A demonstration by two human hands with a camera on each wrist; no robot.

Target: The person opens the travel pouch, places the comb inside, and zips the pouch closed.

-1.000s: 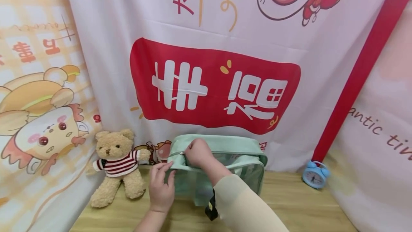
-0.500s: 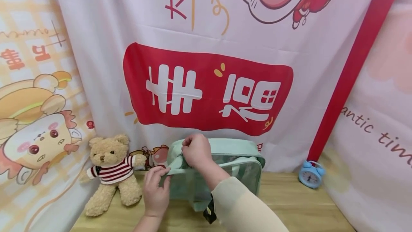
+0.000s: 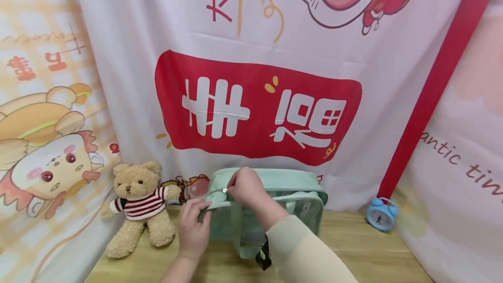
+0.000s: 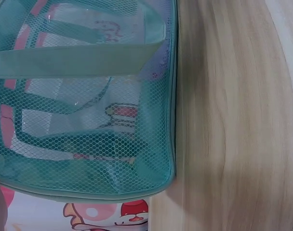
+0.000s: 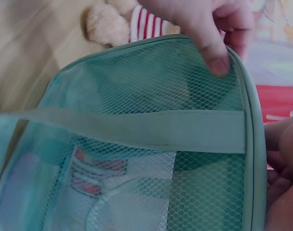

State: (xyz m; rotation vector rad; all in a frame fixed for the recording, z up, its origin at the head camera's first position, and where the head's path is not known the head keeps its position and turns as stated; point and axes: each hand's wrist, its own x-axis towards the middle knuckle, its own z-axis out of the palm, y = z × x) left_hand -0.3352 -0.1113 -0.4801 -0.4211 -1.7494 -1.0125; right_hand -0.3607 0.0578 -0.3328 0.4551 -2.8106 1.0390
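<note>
A mint-green mesh bag (image 3: 284, 180) with a zipped top stands upright on the wooden table. My left hand (image 3: 194, 230) pinches its top left corner; in the right wrist view the left thumb (image 5: 216, 60) presses on the mesh just inside the piped edge. Above the zip, my right hand (image 3: 248, 187) has its fingers closed at the metal zipper pull (image 3: 225, 190) near the bag's left end. A flat green handle (image 5: 185, 130) hangs down the front. Through the mesh in the left wrist view, a lilac patch (image 4: 158, 62) shows.
A teddy bear (image 3: 141, 206) in a striped sweater sits left of the bag, against the printed cloth. A small blue alarm clock (image 3: 382, 214) stands at the right. Printed cloth backdrops (image 3: 129, 77) rise behind and at both sides. A black piece (image 3: 263, 254) hangs below the right sleeve.
My right hand lifts at the zip half a second ago, then comes back down and slightly right. The left hand stays at the bag's corner. The head view shifts a little.
</note>
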